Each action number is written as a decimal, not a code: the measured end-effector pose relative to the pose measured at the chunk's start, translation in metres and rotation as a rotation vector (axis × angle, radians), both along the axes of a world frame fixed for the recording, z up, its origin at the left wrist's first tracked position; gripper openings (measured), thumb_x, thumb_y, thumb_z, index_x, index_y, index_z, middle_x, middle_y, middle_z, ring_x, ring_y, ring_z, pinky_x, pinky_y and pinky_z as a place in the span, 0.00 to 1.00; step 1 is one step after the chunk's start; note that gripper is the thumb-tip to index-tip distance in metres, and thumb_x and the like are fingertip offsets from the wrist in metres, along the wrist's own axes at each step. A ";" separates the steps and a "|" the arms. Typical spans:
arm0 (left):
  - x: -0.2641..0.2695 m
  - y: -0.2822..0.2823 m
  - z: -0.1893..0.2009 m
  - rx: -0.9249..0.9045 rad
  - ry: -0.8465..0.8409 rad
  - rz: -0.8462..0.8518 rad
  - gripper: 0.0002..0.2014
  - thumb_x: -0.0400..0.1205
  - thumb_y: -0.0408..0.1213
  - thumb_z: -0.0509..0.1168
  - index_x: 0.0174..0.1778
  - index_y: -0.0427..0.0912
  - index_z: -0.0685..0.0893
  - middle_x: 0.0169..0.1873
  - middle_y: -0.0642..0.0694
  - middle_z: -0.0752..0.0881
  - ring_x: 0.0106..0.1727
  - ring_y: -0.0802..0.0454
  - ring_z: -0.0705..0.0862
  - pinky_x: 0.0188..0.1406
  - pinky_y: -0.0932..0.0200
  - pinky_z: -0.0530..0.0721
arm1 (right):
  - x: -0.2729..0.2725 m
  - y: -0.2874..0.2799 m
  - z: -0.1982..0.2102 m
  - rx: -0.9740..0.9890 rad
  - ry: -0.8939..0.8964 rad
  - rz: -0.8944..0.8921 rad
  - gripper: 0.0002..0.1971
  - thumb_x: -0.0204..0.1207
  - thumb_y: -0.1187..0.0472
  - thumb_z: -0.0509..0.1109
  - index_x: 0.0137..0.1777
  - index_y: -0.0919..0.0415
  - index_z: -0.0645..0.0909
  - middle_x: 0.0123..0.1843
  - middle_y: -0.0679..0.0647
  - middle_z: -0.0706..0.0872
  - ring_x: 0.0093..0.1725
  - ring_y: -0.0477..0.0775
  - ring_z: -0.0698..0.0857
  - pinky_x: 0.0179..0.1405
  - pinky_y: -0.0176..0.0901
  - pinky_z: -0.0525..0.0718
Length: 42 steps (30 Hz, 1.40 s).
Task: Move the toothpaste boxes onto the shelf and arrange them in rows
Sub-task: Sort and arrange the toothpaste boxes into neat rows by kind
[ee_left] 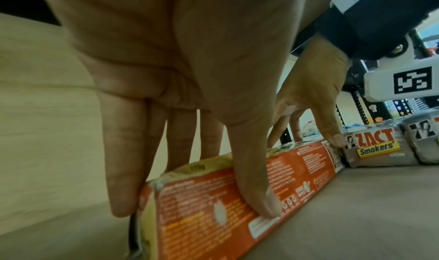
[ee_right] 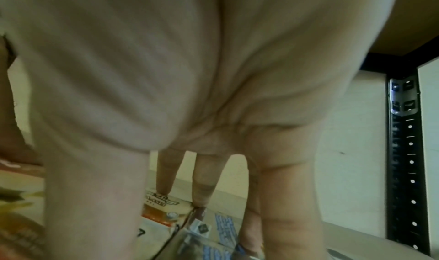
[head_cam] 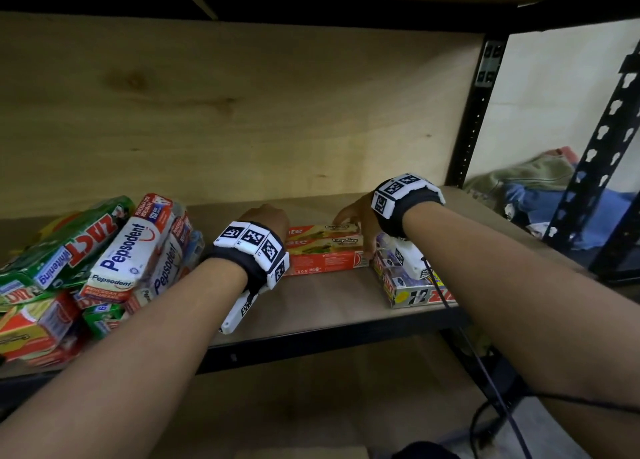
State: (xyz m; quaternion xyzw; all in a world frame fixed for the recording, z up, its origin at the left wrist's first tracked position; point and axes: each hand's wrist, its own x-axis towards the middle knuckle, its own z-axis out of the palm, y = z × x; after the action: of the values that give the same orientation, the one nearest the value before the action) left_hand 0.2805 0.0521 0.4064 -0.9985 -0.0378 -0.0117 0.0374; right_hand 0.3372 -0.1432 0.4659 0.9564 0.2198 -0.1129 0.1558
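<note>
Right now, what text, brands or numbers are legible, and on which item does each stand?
"ZACT" and "Whitening": green box in the left pile.
"Pepsodent": white box in that pile.
"ZACT Smokers'": grey box beside the red pack.
"12": end of a grey box at the shelf's front.
"...te": red pack under both hands; the rest is hidden.
Fine print on the red pack: blurred.

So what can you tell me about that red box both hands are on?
The red toothpaste box is a long, thin cardboard carton, red-orange with small white print on its side and a pale yellowish top. It lies flat on the wooden shelf, lengthwise left to right, with a matching box close behind it. The left hand grips its left end, thumb on the front side, fingers over the top. The right hand holds its right end, which sits against the grey Zact boxes.
</note>
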 end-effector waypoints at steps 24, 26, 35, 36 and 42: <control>0.013 0.009 0.004 0.057 0.102 -0.049 0.14 0.70 0.43 0.78 0.48 0.42 0.90 0.41 0.47 0.87 0.38 0.49 0.86 0.33 0.61 0.79 | 0.017 0.000 -0.018 -0.018 0.125 0.035 0.42 0.70 0.54 0.82 0.82 0.49 0.65 0.79 0.50 0.73 0.75 0.55 0.75 0.58 0.36 0.71; 0.013 0.009 0.002 0.057 0.100 -0.033 0.18 0.68 0.43 0.78 0.53 0.42 0.90 0.44 0.47 0.88 0.39 0.49 0.87 0.36 0.60 0.83 | 0.018 0.000 -0.017 -0.004 0.148 0.028 0.42 0.69 0.54 0.83 0.81 0.47 0.67 0.76 0.48 0.76 0.72 0.54 0.78 0.58 0.36 0.74; 0.004 0.004 -0.004 0.018 0.095 -0.046 0.21 0.65 0.53 0.81 0.41 0.40 0.86 0.32 0.48 0.84 0.30 0.51 0.83 0.27 0.62 0.76 | 0.014 0.009 -0.017 -0.009 0.177 0.021 0.51 0.66 0.45 0.82 0.86 0.45 0.56 0.81 0.50 0.71 0.74 0.56 0.77 0.66 0.44 0.79; 0.001 0.002 -0.005 0.011 0.081 -0.059 0.24 0.64 0.60 0.79 0.34 0.42 0.82 0.28 0.49 0.81 0.27 0.51 0.80 0.25 0.63 0.74 | 0.015 0.009 -0.018 -0.018 0.183 0.008 0.53 0.65 0.42 0.82 0.87 0.43 0.54 0.82 0.49 0.70 0.76 0.56 0.75 0.70 0.46 0.76; 0.010 0.005 0.000 -0.026 0.022 -0.021 0.23 0.78 0.63 0.64 0.34 0.44 0.82 0.31 0.49 0.82 0.32 0.50 0.79 0.35 0.60 0.76 | 0.014 0.011 -0.027 0.144 0.257 -0.105 0.52 0.68 0.38 0.78 0.87 0.46 0.52 0.87 0.51 0.60 0.83 0.57 0.64 0.77 0.48 0.65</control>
State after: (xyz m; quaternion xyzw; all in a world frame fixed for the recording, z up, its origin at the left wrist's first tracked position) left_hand 0.2908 0.0575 0.4063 -0.9993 -0.0270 -0.0005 0.0248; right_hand 0.3508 -0.1323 0.4393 0.9529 0.1951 -0.2265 0.0511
